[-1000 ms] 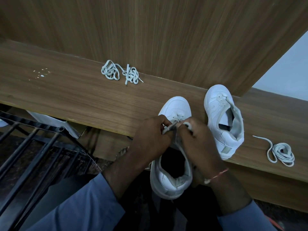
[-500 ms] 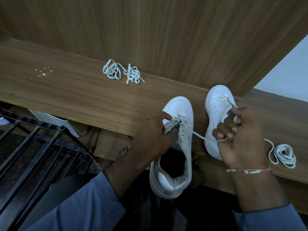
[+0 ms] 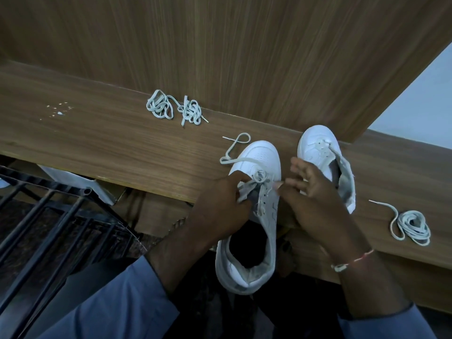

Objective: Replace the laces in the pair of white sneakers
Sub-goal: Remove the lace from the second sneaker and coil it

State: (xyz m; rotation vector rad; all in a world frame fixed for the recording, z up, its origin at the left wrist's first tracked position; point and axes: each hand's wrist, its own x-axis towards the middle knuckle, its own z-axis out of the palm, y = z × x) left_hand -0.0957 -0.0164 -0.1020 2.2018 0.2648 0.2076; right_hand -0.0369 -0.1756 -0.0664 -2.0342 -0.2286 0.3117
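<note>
A white sneaker [image 3: 259, 157] hangs half over the front edge of the wooden shelf [image 3: 122, 143], toe on the wood and heel toward me. My left hand [image 3: 225, 201] pinches its tongue and left eyelet flap. A white lace [image 3: 234, 148] runs through the lowest eyelets, and its free end loops across the toe onto the shelf at the left. My right hand [image 3: 315, 194] hovers just right of this shoe with fingers spread and nothing in it. The second white sneaker [image 3: 318, 148] lies to the right without laces, partly behind that hand.
Two tangled lace bundles [image 3: 173, 110] lie at the back of the shelf against the wooden panel [image 3: 220, 45]. A coiled lace [image 3: 411, 226] rests on the shelf at the right. A black metal rack [image 3: 49, 216] stands below at the left.
My right hand pulled the lace out to the right, then let go and came back beside the shoe. The lace end now lies looped over the toe at the left. My left hand kept its hold.
</note>
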